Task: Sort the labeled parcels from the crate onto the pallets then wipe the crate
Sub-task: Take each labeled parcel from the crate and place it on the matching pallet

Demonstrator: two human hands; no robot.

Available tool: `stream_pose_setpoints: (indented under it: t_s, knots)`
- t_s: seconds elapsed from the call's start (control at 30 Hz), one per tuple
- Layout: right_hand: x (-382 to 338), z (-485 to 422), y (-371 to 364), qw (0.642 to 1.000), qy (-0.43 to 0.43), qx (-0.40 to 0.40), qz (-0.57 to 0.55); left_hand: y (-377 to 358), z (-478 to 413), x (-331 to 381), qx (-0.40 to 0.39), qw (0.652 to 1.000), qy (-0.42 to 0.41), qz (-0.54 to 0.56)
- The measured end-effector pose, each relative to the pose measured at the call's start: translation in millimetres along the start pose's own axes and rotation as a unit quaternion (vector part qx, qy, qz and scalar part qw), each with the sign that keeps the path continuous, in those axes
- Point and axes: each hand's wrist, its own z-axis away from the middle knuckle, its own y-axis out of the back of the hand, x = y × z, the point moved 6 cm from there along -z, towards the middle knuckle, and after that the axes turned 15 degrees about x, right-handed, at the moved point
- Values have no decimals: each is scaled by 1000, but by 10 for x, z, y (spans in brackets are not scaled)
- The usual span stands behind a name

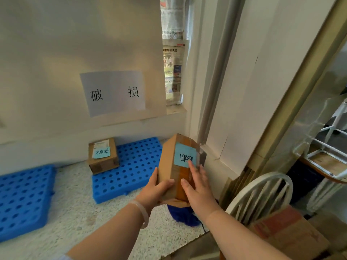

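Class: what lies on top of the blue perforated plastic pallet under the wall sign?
One small brown cardboard box with a blue note, at the pallet's back left. The held brown parcel hides its right edge.

I get one view, the head camera: high up, tilted forward and down into a wall corner, paper sign (112, 92) ahead, blue pallet (135, 166) on the floor (75, 212) below. The left hand (155, 192), right hand (199, 190) and parcel (169, 166) sit close under the lens.

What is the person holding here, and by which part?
A cardboard parcel, by its near end: left hand grips the left edge; right hand presses flat on the front face.
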Motion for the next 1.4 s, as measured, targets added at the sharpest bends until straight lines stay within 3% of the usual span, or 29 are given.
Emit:
stream_pose_setpoints:
  t_s: [0.2,0.4,0.6,0.8,1.03,1.4]
  knots:
    - [-129,22,-392,999,18,-49,-14,385,-107,-56,42,998,-27,-46]
    - [-91,-60,-583,996,44,-58,57,732,-153,34,3,990,-45,-131]
    - [-38,-253,-482,985,48,-28,164,999,-160,135,-59,959,-20,-278]
    - [68,-300,-423,997,-46,-57,13,1160,-260,60,-92,967,27,-238]
    - [161,-370,-387,998,-62,26,-9,1116,-274,144,-14,986,-34,-165]
    - [265,-419,-393,986,-151,-16,-74,1111,-259,276,0,985,-80,-154]
